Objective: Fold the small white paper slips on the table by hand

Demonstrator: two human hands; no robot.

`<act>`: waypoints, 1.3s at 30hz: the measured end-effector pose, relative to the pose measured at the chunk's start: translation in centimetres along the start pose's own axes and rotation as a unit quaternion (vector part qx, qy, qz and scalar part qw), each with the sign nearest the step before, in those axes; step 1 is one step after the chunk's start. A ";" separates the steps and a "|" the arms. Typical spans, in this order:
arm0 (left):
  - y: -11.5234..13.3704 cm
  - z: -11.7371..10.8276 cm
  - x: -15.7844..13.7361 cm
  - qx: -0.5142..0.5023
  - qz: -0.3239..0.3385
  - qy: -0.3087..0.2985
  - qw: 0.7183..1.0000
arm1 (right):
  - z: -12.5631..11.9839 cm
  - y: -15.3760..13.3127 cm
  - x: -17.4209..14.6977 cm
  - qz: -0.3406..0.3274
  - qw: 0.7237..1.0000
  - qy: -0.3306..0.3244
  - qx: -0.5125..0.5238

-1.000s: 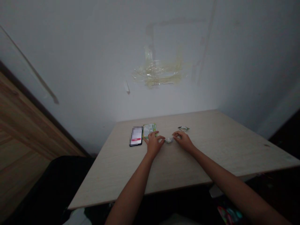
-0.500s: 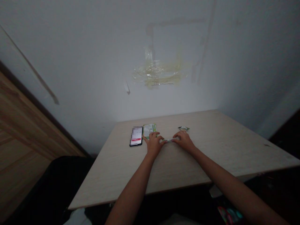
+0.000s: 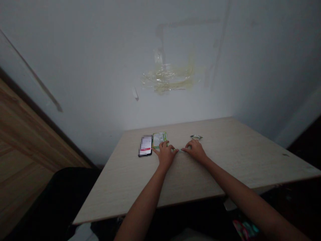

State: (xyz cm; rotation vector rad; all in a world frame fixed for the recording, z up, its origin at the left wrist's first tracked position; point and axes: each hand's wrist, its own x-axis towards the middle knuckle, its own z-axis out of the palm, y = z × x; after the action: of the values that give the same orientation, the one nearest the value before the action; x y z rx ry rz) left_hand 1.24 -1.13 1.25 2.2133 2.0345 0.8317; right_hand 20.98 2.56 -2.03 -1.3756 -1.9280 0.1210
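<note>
since the small pale strip is so slight, presumably, it sits pinched at both ends on or just over the counter, the fingers of the left hand and right hand steadying it between them. a green-edged packet lies by the left hand, beside a smartphone turned screen-up, perhaps for viewing; a small wrapper lies beyond the right.

We see the phone on the table, just left of the packet. A small piece is between our left hand and right hand — a wrapper behind the latter.
</note>
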 end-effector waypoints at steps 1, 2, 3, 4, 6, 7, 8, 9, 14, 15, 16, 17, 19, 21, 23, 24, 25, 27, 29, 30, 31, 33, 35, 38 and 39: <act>0.0 0.1 0.0 -0.001 0.000 0.004 1.000 | 0.0 0.0 0.0 0.001 1.000 0.000 -0.007; 0.1 0.2 0.0 -0.002 0.001 0.008 1.000 | 0.1 -0.1 0.0 0.002 1.000 0.000 -0.014; 0.1 0.3 0.0 -0.002 0.002 0.012 1.000 | 0.1 -0.1 -0.1 0.002 1.000 0.000 -0.022; 0.1 0.4 0.0 -0.002 0.005 0.015 1.000 | 0.2 0.0 -0.1 0.002 1.000 0.000 -0.028; 0.1 0.5 0.0 -0.001 0.006 0.016 1.000 | 0.4 0.0 -0.1 0.002 0.999 0.002 -0.037; 0.1 0.5 0.0 -0.001 0.005 0.014 1.000 | 0.4 0.1 -0.1 0.004 0.999 0.002 -0.039; 0.1 0.6 0.0 0.001 0.004 0.010 1.000 | 0.5 0.1 -0.1 0.006 0.999 0.002 -0.041; 0.1 0.6 0.0 0.002 0.002 0.006 1.000 | 0.6 0.2 -0.1 0.009 0.999 0.002 -0.042; 0.2 0.7 0.1 0.018 -0.004 0.001 1.000 | 0.7 0.1 0.1 0.031 0.998 -0.006 -0.049; 0.2 0.8 0.1 0.021 -0.007 0.001 1.000 | 0.7 0.0 0.1 0.036 0.998 -0.011 -0.050; 0.2 0.8 0.1 0.025 -0.008 0.000 1.000 | 0.6 -0.1 0.2 0.042 0.998 -0.019 -0.052; 0.2 0.9 0.2 0.030 -0.010 -0.002 1.000 | 0.6 -0.2 0.3 0.049 0.997 -0.029 -0.053; 0.3 1.0 0.2 0.038 -0.015 -0.004 0.999 | 0.4 -0.3 0.4 0.063 0.995 -0.048 -0.056; 0.3 1.0 0.2 0.045 -0.022 -0.006 0.999 | 0.3 -0.4 0.5 0.070 0.994 -0.065 -0.055; 0.3 1.1 0.1 0.047 -0.029 -0.005 0.998 | 0.1 -0.5 0.5 0.064 0.994 -0.076 -0.046; 0.2 1.1 0.1 0.046 -0.030 -0.004 0.998 | 0.0 -0.5 0.5 0.055 0.995 -0.080 -0.038; 0.2 1.1 0.0 0.044 -0.029 -0.001 0.999 | 0.0 -0.4 0.5 0.041 0.995 -0.084 -0.027; 0.2 1.1 -0.1 0.042 -0.027 0.010 0.999 | 0.0 -0.3 0.3 0.001 0.996 -0.088 -0.002; 0.1 1.2 -0.2 0.041 -0.025 0.023 0.999 | 0.1 0.0 0.3 -0.044 0.995 -0.088 0.018; 0.1 1.2 -0.2 0.042 -0.025 0.028 0.998 | 0.2 0.2 0.2 -0.065 0.994 -0.089 0.025; 0.1 1.2 -0.2 0.042 -0.025 0.031 0.998 | 0.3 0.3 0.2 -0.082 0.992 -0.089 0.029; 0.1 1.3 -0.2 0.040 -0.025 0.033 0.998 | 0.6 0.6 0.2 -0.107 0.990 -0.092 0.031; 0.1 1.2 -0.2 0.037 -0.027 0.033 0.998 | 0.7 0.7 0.2 -0.121 0.988 -0.092 0.026; 0.1 0.9 -0.2 0.031 -0.029 0.034 0.999 | 0.6 0.5 0.1 -0.126 0.988 -0.087 0.012; 0.1 0.8 -0.2 0.027 -0.026 0.033 0.999 | 0.5 0.3 0.1 -0.126 0.988 -0.084 0.006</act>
State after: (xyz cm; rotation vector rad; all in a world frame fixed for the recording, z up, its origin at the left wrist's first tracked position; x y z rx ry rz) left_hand 1.65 -1.05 0.54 2.1774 2.1604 0.8672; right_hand 20.94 2.91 -2.50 -1.1332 -2.2213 0.1290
